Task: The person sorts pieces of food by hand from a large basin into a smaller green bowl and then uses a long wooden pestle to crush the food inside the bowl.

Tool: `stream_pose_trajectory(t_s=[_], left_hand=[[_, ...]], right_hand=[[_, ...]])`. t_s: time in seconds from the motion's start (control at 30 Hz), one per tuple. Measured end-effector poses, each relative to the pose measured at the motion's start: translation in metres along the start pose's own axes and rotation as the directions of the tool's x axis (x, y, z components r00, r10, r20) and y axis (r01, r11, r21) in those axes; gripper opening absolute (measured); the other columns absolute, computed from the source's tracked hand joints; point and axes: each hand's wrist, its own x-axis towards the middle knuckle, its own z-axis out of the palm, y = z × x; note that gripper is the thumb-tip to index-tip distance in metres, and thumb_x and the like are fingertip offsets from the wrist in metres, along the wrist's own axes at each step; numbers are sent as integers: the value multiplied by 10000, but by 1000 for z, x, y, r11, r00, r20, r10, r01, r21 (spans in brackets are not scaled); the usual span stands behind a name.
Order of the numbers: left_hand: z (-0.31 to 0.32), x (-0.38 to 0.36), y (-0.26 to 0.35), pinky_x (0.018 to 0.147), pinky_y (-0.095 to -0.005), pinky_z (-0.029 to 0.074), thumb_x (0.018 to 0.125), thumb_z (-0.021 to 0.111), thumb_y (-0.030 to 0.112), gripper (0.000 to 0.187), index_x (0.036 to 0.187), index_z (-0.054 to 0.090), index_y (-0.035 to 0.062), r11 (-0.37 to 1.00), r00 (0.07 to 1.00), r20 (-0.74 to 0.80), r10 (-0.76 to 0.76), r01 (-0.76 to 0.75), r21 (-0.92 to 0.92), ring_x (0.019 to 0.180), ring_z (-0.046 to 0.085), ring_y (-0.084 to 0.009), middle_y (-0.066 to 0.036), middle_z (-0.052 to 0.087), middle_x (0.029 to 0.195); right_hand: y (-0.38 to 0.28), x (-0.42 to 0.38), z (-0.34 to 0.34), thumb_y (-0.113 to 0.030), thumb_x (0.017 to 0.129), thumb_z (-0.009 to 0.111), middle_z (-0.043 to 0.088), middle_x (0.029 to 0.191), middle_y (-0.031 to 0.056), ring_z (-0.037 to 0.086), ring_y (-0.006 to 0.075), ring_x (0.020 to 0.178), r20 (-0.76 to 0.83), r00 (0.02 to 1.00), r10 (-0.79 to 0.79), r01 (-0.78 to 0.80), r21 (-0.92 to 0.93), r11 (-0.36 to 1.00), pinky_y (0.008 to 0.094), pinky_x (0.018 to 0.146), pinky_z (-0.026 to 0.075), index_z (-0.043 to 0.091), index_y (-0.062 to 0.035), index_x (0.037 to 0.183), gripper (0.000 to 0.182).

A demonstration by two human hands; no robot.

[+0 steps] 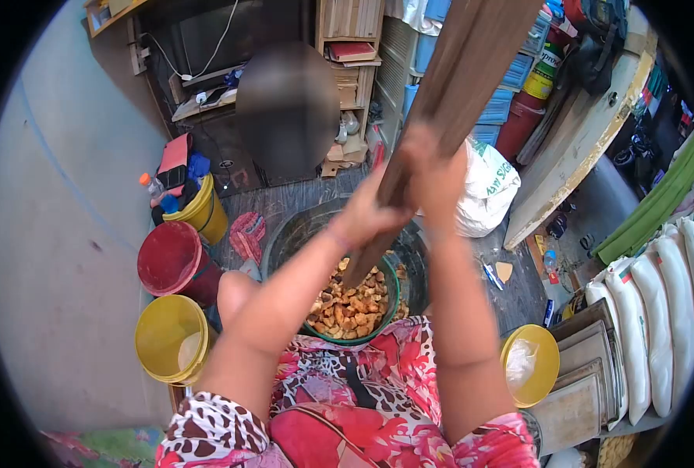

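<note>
Both my hands are closed around a long dark wooden post [472, 70], which slants from the upper right down toward my lap. My left hand [362, 214] grips its lower part. Higher up, my right hand [433, 171] wraps it and is blurred by motion. The post's lower end [360, 269] reaches into a green-rimmed container between my legs. Inside lie many golden-brown, irregular chunks [355, 308], whose exact kind I cannot make out. This container sits within a wider black tub [285, 234], where a few more chunks lie at the right side.
At my left stand a yellow bucket [148, 343], a red bucket [152, 257] and a filled yellow bucket [216, 214]. On the right are another yellow bucket [546, 366], stacked trays [565, 409], filled white sacks [647, 335] and a white bag [487, 195]. A door [581, 140] stands ajar.
</note>
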Motion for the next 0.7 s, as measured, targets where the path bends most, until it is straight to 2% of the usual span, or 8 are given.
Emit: stream_pose_trajectory(t_s=[0.07, 0.17, 0.3, 0.53, 0.57, 0.6, 0.63, 0.7], left_hand=[[-9, -82, -98, 958, -322, 357, 656, 682, 76, 702, 1287, 377, 52, 917, 914, -129, -385, 394, 53, 1103, 469, -165, -45, 507, 1184], [-10, -112, -116, 898, -313, 401, 645, 705, 62, 616, 1201, 442, 35, 853, 866, -211, -453, 490, 180, 1029, 508, -163, -66, 548, 1108], [-8, -91, -77, 838, -326, 440, 648, 717, 127, 605, 1186, 454, 40, 889, 910, -126, -396, 414, 196, 972, 556, -204, -92, 580, 1053], [10, 17, 72, 803, -336, 454, 663, 727, 235, 581, 1138, 479, 10, 857, 961, -110, 255, -171, 486, 924, 595, -216, -146, 606, 1005], [14, 43, 103, 801, -325, 455, 676, 726, 253, 552, 1116, 501, 7, 890, 961, -76, 265, -214, 402, 915, 589, -190, -128, 609, 1009], [12, 64, 128, 828, -318, 444, 707, 698, 231, 527, 1135, 491, 5, 879, 971, -46, 235, -192, 436, 945, 573, -174, -110, 601, 1034], [11, 80, 147, 854, -312, 433, 738, 670, 208, 501, 1155, 481, 4, 866, 979, -15, 206, -175, 469, 974, 557, -158, -93, 593, 1059], [22, 103, 168, 642, -256, 439, 760, 625, 180, 324, 970, 533, -48, 955, 971, -10, 238, -232, 183, 702, 530, -117, -51, 577, 799]], right_hand=[[110, -106, 21, -537, 649, 716, 566, 961, 129, 561, 251, 890, 29, 997, 67, -71, 204, 976, 352, 797, 438, 450, 6, 1136, 776], [123, -140, 13, -597, 641, 683, 577, 909, 121, 576, 251, 828, 122, 972, 199, -214, 122, 969, 349, 750, 453, 431, 11, 1119, 813], [99, -129, 0, -583, 659, 678, 587, 867, 118, 595, 263, 788, 193, 974, 122, -142, 93, 985, 344, 703, 466, 416, 8, 1114, 791], [-58, 18, -9, -376, 732, 694, 584, 1034, 170, 578, 254, 960, 125, 992, -36, 30, 46, 999, 367, 826, 446, 369, -13, 1224, 693], [-88, 46, -10, -324, 855, 539, 584, 968, 125, 579, 261, 861, 50, 972, -228, 233, -201, 951, 354, 767, 452, 498, -22, 1082, 380], [-84, 94, -28, -212, 868, 462, 592, 945, 191, 583, 352, 845, 310, 689, -655, 678, -597, 430, 393, 725, 464, 524, -28, 1050, 267], [-83, 139, -41, -117, 841, 414, 583, 916, 238, 558, 411, 849, 426, 686, -589, 641, -737, 214, 434, 704, 459, 543, -38, 1040, 250], [-161, 81, -2, -539, 815, 516, 578, 1013, 185, 554, 218, 906, 33, 928, -370, 371, -52, 927, 269, 785, 420, 515, 119, 1116, 723]])
